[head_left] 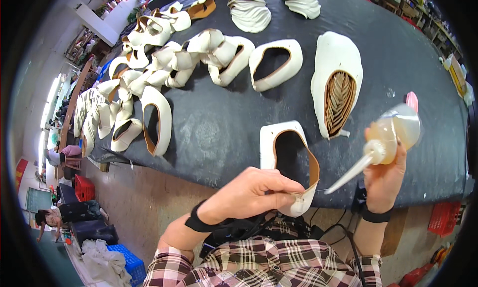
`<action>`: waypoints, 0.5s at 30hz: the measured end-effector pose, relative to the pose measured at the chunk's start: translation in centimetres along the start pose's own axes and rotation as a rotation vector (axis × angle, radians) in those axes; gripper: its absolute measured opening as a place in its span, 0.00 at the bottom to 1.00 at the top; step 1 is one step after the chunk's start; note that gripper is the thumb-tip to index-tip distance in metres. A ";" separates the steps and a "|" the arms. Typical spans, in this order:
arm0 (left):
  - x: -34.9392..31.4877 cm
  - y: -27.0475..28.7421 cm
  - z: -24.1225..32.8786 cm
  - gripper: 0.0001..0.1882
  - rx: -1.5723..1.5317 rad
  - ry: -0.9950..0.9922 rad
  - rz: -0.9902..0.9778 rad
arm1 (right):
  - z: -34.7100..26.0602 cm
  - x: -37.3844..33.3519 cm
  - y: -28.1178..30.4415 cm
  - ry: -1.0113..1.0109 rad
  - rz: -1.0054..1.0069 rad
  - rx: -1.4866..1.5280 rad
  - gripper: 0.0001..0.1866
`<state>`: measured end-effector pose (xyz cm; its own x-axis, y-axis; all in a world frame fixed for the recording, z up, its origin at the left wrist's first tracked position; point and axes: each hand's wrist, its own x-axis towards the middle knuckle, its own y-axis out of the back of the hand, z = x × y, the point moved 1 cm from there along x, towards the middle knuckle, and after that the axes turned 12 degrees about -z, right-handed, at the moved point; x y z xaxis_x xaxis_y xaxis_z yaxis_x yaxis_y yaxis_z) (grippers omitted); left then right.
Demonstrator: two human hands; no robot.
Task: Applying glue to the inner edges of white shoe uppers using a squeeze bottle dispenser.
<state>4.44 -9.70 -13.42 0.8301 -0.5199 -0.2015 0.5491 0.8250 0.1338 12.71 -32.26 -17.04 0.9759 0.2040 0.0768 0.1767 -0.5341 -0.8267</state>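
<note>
My left hand (254,193) pinches the near edge of a white shoe upper (269,143) with a tan lining, thumb and fingers closed on its rim. The piece lies at the table's near edge, its opening facing up. In my right hand (384,180) is a clear squeeze bottle (386,137) of yellowish liquid, tilted so its long white nozzle points down and left. The nozzle tip is close to the held rim, and a thin strand seems to run between them. A stack of nested white uppers (338,53) lies beyond.
Many more white uppers (224,58) lie in an overlapping row across the black table (209,132), with further stacks (249,10) at the far edge. A red crate (443,218) stands below on the right. Other people (64,215) are at the far left.
</note>
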 end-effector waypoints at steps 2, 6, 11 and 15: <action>-0.5 2.2 1.9 0.10 0.040 -0.115 0.031 | -0.7 0.1 1.6 0.049 0.087 0.043 0.23; 1.8 6.3 7.0 0.12 0.396 -0.327 0.026 | -0.3 -0.8 1.8 -0.003 0.094 0.245 0.19; 8.2 12.8 8.7 0.08 0.542 -0.219 0.088 | -1.3 -1.3 3.1 0.062 0.181 0.243 0.18; 13.4 20.4 2.2 0.12 1.026 -0.088 0.227 | -2.9 -2.8 4.9 0.109 0.236 0.278 0.18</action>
<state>27.03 -0.32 -11.23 0.9050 -0.4253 -0.0031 0.1643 0.3429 0.9249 11.25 -37.79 -19.65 0.9962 0.0053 -0.0872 -0.0812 -0.3098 -0.9473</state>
